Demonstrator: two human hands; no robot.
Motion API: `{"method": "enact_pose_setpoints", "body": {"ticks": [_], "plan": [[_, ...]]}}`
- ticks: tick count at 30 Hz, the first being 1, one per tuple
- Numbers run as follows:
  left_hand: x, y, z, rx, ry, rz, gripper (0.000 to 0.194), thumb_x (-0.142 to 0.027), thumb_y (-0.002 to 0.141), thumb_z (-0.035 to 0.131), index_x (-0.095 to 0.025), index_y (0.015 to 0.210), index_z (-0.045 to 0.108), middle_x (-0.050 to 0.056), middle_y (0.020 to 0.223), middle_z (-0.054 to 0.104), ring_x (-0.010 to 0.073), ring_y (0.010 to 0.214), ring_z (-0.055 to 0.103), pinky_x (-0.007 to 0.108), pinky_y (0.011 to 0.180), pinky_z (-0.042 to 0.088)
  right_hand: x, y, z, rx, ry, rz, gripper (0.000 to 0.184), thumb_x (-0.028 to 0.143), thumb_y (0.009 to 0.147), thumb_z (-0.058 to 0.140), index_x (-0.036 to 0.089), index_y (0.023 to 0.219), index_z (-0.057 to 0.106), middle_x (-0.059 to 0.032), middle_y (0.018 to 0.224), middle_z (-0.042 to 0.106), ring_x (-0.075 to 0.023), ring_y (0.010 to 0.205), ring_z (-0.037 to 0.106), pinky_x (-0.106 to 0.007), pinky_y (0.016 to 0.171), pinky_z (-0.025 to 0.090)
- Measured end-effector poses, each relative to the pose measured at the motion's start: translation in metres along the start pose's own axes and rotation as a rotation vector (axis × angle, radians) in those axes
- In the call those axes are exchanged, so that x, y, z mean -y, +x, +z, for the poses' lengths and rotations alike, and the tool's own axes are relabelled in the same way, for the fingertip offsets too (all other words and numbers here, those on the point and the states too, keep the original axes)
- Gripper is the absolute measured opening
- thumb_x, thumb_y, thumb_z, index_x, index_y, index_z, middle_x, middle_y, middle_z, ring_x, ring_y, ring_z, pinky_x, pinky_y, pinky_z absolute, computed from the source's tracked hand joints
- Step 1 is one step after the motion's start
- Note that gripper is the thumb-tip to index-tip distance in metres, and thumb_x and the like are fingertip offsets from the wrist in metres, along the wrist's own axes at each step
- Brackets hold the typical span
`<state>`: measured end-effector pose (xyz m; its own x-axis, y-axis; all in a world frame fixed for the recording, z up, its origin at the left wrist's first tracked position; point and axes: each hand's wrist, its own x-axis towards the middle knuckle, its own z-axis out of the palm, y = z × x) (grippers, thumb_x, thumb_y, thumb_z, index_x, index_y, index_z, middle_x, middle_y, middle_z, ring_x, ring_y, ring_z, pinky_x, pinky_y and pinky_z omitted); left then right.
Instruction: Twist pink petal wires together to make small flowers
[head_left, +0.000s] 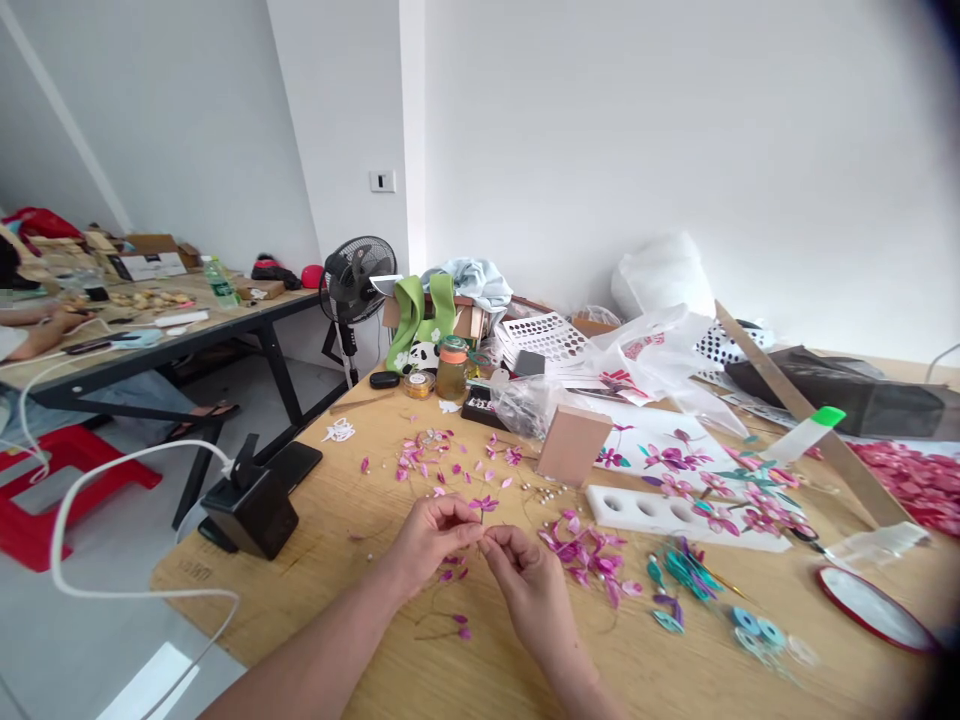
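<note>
Both my hands meet over the near middle of a wooden table (352, 530). My left hand (429, 540) has its fingers curled and pinches a small pink paper flower (482, 505) on a thin wire stem. My right hand (525, 575) is closed in a pinch right beside it, at the stem just under the flower. More pink petals and flowers (589, 555) lie scattered to the right of my hands, and others (427, 455) lie farther back. Loose petals (454, 575) lie under my hands.
A white foam block with holes (660, 512) carries flowers at right, beside teal leaves (679, 575). A pink box (571, 445), a jar (452, 368), plastic bags (645, 360), a black device (251, 505) with a white cable and a fan (358, 282) are near. Another person's arm (37, 335) rests on the far-left table.
</note>
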<state>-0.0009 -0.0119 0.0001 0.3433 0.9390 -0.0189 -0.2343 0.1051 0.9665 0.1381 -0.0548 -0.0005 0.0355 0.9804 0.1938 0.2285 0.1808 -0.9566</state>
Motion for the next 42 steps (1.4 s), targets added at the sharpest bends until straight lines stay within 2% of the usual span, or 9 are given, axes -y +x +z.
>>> {"method": "enact_pose_setpoints", "body": {"ticks": [6,12,17,25,32,37,42], "plan": [[-0.001,0.001,0.003,-0.001,-0.065,-0.041,0.025,-0.034,0.067,0.073,-0.013,0.065,0.060,-0.001,0.060,0.052,0.0090,0.057,0.043,0.023,0.058,0.033,-0.005,0.006,-0.004,0.051,0.173,0.137,0.046,0.057,0.080,0.052,0.014,0.075,0.067,0.0030,0.046,0.041,-0.0114,0.049,0.041,-0.021,0.044,0.029],[0.000,0.002,0.004,-0.040,-0.063,-0.063,0.027,-0.035,0.063,0.075,-0.013,0.064,0.059,-0.002,0.057,0.050,0.0085,0.055,0.041,0.022,0.055,0.031,-0.006,0.006,-0.004,0.103,0.145,0.166,0.043,0.055,0.074,0.060,0.013,0.077,0.068,-0.0006,0.058,0.054,-0.0106,0.053,0.039,-0.022,0.049,0.030],[0.003,0.001,0.004,-0.024,-0.042,-0.059,0.026,-0.035,0.064,0.075,-0.013,0.066,0.060,-0.002,0.060,0.050,0.0087,0.057,0.043,0.022,0.056,0.031,-0.003,0.006,-0.002,0.097,0.158,0.211,0.041,0.053,0.068,0.065,0.012,0.072,0.067,0.0011,0.055,0.051,-0.0088,0.050,0.033,-0.022,0.048,0.025],[-0.002,0.001,0.002,0.043,0.088,0.015,0.024,-0.034,0.067,0.072,-0.013,0.068,0.061,0.000,0.065,0.052,0.0102,0.063,0.046,0.023,0.060,0.035,0.009,0.006,-0.001,0.058,0.138,0.183,0.038,0.050,0.070,0.062,0.013,0.065,0.064,0.0032,0.050,0.045,-0.0076,0.048,0.030,-0.020,0.045,0.024],[-0.001,0.004,-0.007,0.089,0.263,0.101,0.024,-0.036,0.071,0.068,-0.013,0.070,0.060,0.000,0.067,0.053,0.0115,0.064,0.047,0.023,0.061,0.037,0.002,0.006,-0.001,0.029,0.022,0.127,0.039,0.052,0.072,0.059,0.013,0.067,0.063,0.0057,0.046,0.038,-0.0076,0.044,0.026,-0.021,0.042,0.020],[0.000,0.004,-0.005,0.031,0.279,0.106,0.024,-0.035,0.074,0.064,-0.014,0.068,0.054,0.000,0.065,0.051,0.0122,0.063,0.048,0.025,0.063,0.040,-0.002,0.003,-0.004,-0.063,-0.159,-0.001,0.038,0.047,0.082,0.052,0.014,0.067,0.062,0.0028,0.048,0.046,-0.0092,0.045,0.034,-0.021,0.043,0.024],[0.006,0.005,-0.002,-0.116,0.352,0.174,0.021,-0.033,0.074,0.063,-0.016,0.066,0.053,-0.001,0.061,0.051,0.0122,0.058,0.048,0.023,0.058,0.039,-0.003,-0.002,0.000,-0.088,-0.274,-0.068,0.039,0.045,0.087,0.046,0.014,0.071,0.062,0.0003,0.052,0.055,-0.0103,0.044,0.043,-0.021,0.044,0.028]]}}
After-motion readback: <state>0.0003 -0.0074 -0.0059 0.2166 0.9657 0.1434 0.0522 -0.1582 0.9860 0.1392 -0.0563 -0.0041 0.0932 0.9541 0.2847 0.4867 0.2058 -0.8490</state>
